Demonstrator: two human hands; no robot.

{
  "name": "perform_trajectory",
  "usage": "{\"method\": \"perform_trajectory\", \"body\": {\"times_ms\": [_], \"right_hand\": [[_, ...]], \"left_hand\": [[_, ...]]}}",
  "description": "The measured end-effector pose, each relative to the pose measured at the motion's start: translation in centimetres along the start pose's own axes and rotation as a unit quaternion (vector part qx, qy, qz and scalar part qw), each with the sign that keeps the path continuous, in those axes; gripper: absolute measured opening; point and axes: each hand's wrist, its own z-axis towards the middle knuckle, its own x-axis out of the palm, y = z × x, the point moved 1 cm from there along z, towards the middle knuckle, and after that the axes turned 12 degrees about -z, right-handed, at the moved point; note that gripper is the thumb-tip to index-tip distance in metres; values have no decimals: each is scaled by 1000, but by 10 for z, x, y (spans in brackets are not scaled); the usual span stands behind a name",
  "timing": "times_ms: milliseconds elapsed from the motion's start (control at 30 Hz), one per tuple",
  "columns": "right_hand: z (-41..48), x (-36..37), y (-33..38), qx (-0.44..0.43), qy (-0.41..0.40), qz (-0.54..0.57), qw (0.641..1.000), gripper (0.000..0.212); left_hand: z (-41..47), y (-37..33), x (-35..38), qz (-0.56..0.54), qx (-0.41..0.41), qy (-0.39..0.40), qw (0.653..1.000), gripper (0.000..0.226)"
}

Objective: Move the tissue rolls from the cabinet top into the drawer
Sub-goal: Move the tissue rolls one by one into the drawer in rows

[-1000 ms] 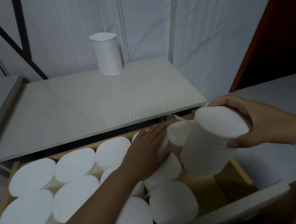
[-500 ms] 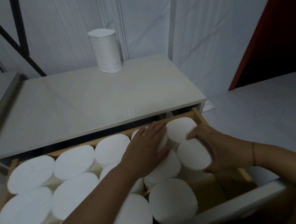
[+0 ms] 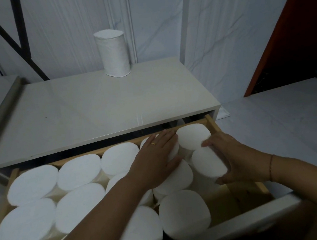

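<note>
Rolls (image 3: 183,215) packed upright just below both hands, flat white tops up, filling the drawer (image 3: 225,234) almost wall to wall. Left hand (image 3: 157,160) spread open, palm down, pressing on tops in the back row. Right hand (image 3: 233,160) curled around the side of one roll (image 3: 208,163), seating it against the neighbours; bare wooden floor showing under and right of that wrist, seemingly the only free slot. Light, soft, easily dented by the look: best taken around the cylinder wall, not pinched at the top. Tight clearance between drawer side rail and right knuckles. Beyond the fingertips, cabinet top (image 3: 96,112) overhanging the back row. Farthest off, last roll (image 3: 113,53) standing upright near the wall, open room all around it.
</note>
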Motion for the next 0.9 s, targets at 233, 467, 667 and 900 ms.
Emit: {"method": "perform_trajectory", "body": {"times_ms": [233, 467, 667, 900], "right_hand": [[0, -11, 1, -10, -26, 9, 1000, 98], [12, 11, 17, -15, -3, -97, 995, 78], [27, 4, 22, -31, -24, -97, 995, 82], [114, -38, 46, 28, -150, 151, 977, 79]], "left_hand": [[0, -1, 0, 8, -7, 8, 1000, 63], [-1, -2, -1, 6, -16, 12, 1000, 63], [-9, -3, -15, 59, 2, -8, 998, 64], [-35, 38, -56, 135, -110, -76, 982, 67]]}}
